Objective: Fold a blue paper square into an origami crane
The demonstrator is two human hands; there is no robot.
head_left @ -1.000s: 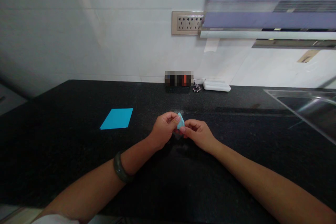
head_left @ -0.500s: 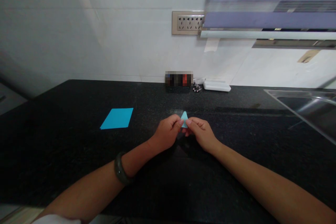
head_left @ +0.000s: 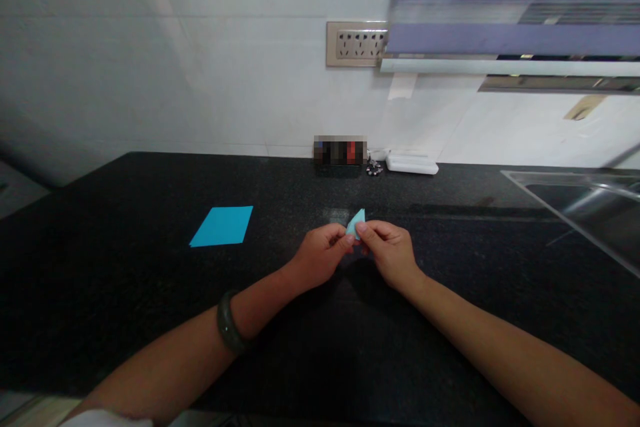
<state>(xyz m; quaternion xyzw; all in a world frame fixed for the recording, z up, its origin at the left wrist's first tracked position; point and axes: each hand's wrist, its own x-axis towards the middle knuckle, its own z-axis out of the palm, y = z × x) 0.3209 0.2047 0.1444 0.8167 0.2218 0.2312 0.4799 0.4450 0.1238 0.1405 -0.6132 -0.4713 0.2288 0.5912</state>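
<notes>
Both the left hand (head_left: 320, 255) and right hand (head_left: 390, 252) pinch a small folded blue paper piece (head_left: 355, 222), pointed tip up, over the speckled black surface (head_left: 125, 293). A flat blue paper square (head_left: 221, 225) lies to the left, well apart.

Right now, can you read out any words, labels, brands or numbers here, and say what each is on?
No text can be read.
Plain: small folded light-blue paper piece, pinched by left hand and right hand.
Blank: flat blue paper sheet on black stone counter.
Blurred, unreadable: small dark object by the wall.
Slots only, no legible marks: beige wall socket strip.
No label visible: white flat box.
</notes>
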